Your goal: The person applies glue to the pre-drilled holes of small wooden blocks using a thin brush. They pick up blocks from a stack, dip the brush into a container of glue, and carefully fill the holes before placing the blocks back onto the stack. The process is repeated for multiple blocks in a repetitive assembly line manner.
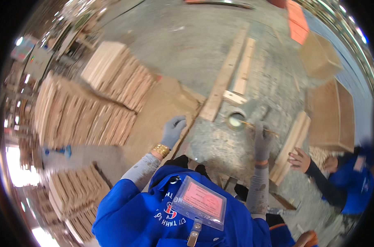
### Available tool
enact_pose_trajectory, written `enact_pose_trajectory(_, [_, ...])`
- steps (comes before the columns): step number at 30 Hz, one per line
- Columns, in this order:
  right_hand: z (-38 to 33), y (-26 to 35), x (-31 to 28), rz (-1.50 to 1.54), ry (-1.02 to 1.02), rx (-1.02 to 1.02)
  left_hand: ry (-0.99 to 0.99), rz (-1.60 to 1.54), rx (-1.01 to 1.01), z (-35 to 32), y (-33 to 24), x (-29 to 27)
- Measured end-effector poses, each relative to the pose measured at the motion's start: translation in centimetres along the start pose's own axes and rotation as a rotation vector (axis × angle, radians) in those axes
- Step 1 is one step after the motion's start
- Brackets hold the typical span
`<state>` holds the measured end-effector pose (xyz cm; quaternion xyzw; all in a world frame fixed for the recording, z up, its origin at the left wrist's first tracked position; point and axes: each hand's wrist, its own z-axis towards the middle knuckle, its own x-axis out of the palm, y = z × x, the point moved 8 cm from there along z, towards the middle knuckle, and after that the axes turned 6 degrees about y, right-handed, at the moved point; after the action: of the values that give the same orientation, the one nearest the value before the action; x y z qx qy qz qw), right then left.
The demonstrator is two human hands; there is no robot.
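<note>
So, right hand fingers pinching thin brush by glue cup on desk | left hand fingers curled, resting on board | I'd load lightly, wipe drips on the rim

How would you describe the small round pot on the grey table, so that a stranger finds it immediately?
Start at the grey table in the middle. Follow the long wooden plank toward the person; just right of its near end sits the small round pot. It is the only round thing there, holding pale liquid, with the stick in the right hand reaching it.
</note>
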<state>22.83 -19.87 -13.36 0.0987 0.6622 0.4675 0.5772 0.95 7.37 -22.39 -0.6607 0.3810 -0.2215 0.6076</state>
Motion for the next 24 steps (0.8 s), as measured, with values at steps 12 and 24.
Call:
enact_pose_trajectory(12, [5.2,-5.4,5.5,0.189,0.235,0.33,-0.008,0.092,-0.041,-9.0,4.4,-6.6])
enact_pose_trajectory(24, [2.5,9.9,-3.1,0.128,-0.398,-0.04,-0.11,0.423,-0.312,-12.3,9.8,-24.1])
